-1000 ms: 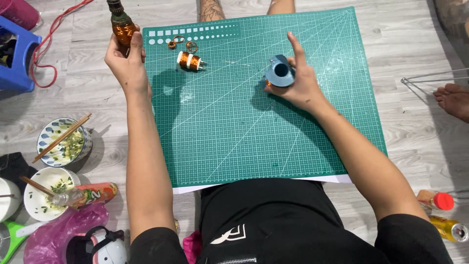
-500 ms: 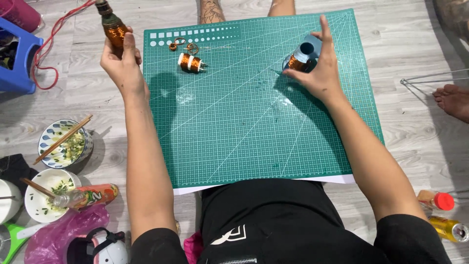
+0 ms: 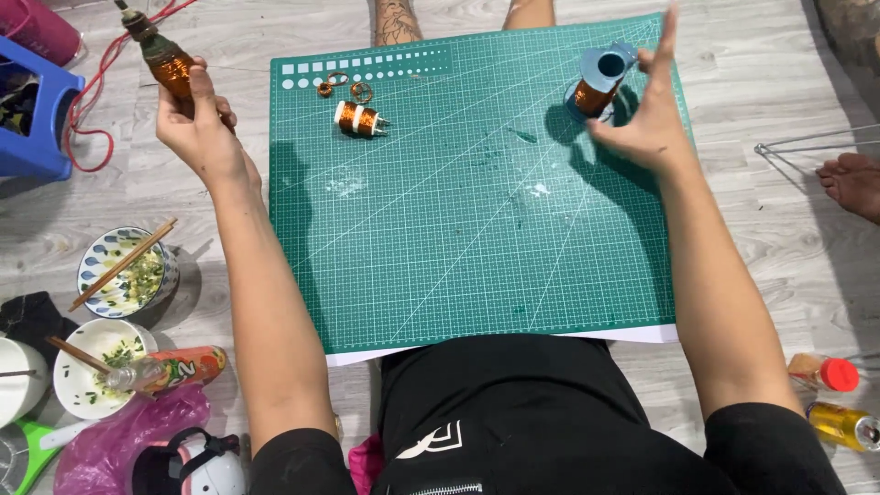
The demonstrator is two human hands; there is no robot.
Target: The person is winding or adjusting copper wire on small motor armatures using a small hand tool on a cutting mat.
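Note:
My left hand (image 3: 197, 128) is raised over the floor left of the green cutting mat (image 3: 477, 238). It grips a copper-wound coil on a dark shaft (image 3: 168, 62). Near the mat's far right corner, my right hand (image 3: 646, 124) has its index finger stretched out. Its thumb and fingertips hold a tilted blue spool of copper wire (image 3: 600, 81). A small copper coil on a white bobbin (image 3: 360, 119) lies on the mat's far left part, with two small copper rings (image 3: 344, 89) just behind it.
Left of me on the floor are bowls with chopsticks (image 3: 124, 270), a lying orange bottle (image 3: 174, 368), a pink bag and a blue stool (image 3: 32, 119) with a red cable. Another person's foot (image 3: 852, 181) and a wire frame are at the right; small bottles (image 3: 830, 374) lie near my right elbow.
My right hand has carried the blue spool from mid-mat to the far right corner and spread its fingers. My left hand has drifted further left with the coil.

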